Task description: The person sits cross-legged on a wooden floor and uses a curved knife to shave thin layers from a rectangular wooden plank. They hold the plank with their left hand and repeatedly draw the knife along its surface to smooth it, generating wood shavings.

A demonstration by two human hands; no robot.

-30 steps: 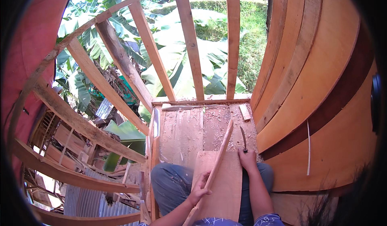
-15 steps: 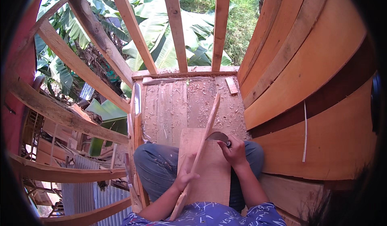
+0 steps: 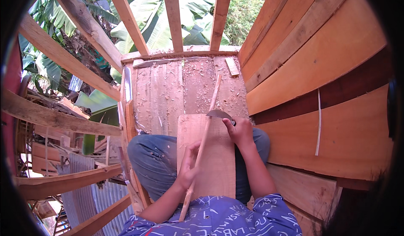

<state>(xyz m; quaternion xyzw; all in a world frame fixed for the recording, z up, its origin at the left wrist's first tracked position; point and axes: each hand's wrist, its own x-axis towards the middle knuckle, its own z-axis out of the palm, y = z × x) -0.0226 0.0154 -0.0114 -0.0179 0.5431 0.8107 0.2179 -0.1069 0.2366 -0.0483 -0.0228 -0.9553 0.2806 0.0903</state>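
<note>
My left hand (image 3: 188,168) is closed around the lower part of a long, thin wooden stick (image 3: 204,136), its fingers loosely curled and the thumb blurred. The stick slants from my shirt toward the far floor. In my right hand (image 3: 242,132) I grip a knife (image 3: 219,114) with a dark, curved blade; most of its handle is hidden by my fingers. The blade meets the stick near the far end of a flat wooden board (image 3: 216,164), which lies across my lap beneath the stick.
Wood shavings cover the plank floor (image 3: 168,97) ahead. A small wood block (image 3: 232,67) lies at the far right. A long flat strip (image 3: 168,62) lies along the far edge. Slatted rails (image 3: 67,59) stand left and ahead; a wooden board wall (image 3: 311,76) stands right.
The whole view has shifted, so the scene sits higher and slightly left. The knife is a little nearer the stick's far tip. My left fingers look looser on the stick.
</note>
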